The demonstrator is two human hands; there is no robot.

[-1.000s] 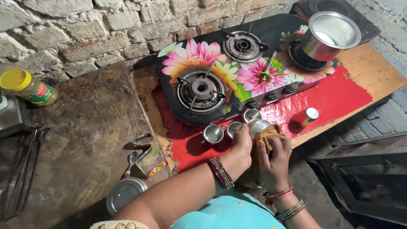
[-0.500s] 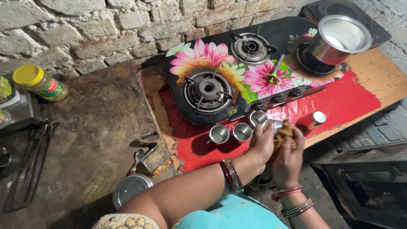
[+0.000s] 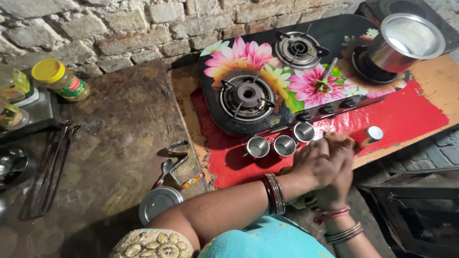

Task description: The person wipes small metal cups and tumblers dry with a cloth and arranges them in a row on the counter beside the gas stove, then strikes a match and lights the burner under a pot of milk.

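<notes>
A: Where are the hands?
B: Left hand (image 3: 315,160) and right hand (image 3: 337,167) press together over a brownish cloth (image 3: 334,137) at the counter (image 3: 411,114) edge, just beside three small steel cups (image 3: 285,144) before the floral stove (image 3: 287,76).

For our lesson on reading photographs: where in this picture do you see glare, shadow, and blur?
Head view: glare on the steel pot and stove glass; deep shadow at lower left and under the small cups; left hand and right hand slightly motion-blurred; brick wall sharp.

Three cups (image 3: 284,144) before the stove (image 3: 287,71) — hands (image 3: 325,160) seemingly right.
</notes>
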